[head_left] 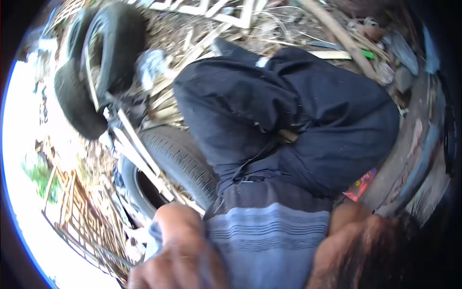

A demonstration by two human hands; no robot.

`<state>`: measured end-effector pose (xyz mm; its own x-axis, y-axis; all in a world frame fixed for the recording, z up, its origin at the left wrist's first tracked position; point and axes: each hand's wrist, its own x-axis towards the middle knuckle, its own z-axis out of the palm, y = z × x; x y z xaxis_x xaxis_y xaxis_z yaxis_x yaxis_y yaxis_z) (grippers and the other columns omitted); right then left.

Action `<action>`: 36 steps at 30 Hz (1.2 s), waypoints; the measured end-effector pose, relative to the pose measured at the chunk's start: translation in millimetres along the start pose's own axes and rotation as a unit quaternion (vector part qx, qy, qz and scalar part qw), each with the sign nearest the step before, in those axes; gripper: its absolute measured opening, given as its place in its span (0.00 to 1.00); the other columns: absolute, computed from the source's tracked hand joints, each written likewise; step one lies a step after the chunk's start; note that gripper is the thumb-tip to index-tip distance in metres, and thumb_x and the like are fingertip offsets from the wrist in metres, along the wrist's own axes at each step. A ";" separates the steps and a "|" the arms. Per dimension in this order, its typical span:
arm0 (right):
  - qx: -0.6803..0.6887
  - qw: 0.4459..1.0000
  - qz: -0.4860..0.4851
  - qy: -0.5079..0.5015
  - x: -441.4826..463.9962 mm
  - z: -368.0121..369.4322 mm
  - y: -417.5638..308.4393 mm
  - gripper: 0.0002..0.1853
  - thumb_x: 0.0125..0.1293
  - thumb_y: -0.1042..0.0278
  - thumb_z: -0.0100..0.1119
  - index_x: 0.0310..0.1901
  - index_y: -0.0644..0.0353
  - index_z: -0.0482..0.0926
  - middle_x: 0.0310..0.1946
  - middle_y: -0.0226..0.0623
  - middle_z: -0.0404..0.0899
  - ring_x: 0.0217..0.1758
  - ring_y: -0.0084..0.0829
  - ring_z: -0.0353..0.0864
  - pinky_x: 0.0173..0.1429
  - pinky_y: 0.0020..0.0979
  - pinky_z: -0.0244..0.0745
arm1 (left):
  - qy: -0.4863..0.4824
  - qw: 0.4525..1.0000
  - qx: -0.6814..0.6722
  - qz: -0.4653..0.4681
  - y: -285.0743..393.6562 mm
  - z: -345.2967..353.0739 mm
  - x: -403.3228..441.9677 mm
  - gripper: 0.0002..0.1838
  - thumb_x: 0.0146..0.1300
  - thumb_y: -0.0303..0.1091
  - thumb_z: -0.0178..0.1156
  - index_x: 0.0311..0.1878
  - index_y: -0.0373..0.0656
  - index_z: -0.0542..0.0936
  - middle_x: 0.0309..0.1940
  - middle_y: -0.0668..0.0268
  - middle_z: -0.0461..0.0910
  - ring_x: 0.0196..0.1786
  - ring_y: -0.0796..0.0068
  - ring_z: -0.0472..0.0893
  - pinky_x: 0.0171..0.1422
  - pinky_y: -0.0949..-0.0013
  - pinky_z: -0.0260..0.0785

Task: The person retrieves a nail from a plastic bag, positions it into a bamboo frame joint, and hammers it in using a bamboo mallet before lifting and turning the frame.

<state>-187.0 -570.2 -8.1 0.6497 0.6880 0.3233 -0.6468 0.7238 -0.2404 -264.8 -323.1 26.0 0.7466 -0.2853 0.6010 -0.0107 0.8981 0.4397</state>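
My left hand (pixel 180 257) is at the bottom edge, close to the left side of my striped blue-grey shirt (pixel 269 241). Its knuckles show but its fingers are blurred and partly cut off by the frame. On the other side of the shirt is my right hand (pixel 353 245), dark and smeared, its fingers hard to make out. I see nothing I can name in either hand. My legs, in dark trousers (pixel 231 106), are folded in front of me. A small piece of brown material (pixel 288 136) shows between them.
Black tires (pixel 115 53) stand at the upper left, and another tire (pixel 185 161) lies beside my left leg. Bamboo strips (pixel 134 139) cross it. Slatted frames (pixel 74 207) are at lower left. A red packet (pixel 363 184) and a wooden pole (pixel 337 33) lie on the right.
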 end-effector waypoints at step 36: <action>-0.211 0.898 0.053 0.383 -44.6 -215.5 -46.7 0.18 0.71 0.66 0.53 0.58 0.64 0.68 0.41 0.51 0.80 0.40 0.42 0.83 0.46 0.44 0.81 | 0.208 0.182 0.832 -0.480 -104.4 -473.8 46.2 0.45 0.48 0.49 0.71 0.68 0.41 0.66 0.51 0.59 0.82 0.62 0.61 0.74 0.68 0.47 0.57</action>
<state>-99.7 -623.3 -208.5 0.7819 0.4719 -0.4075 -0.6175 0.4960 -0.6105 86.0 -271.4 -308.4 0.9176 0.3187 -0.2376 0.3304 -0.9438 0.0101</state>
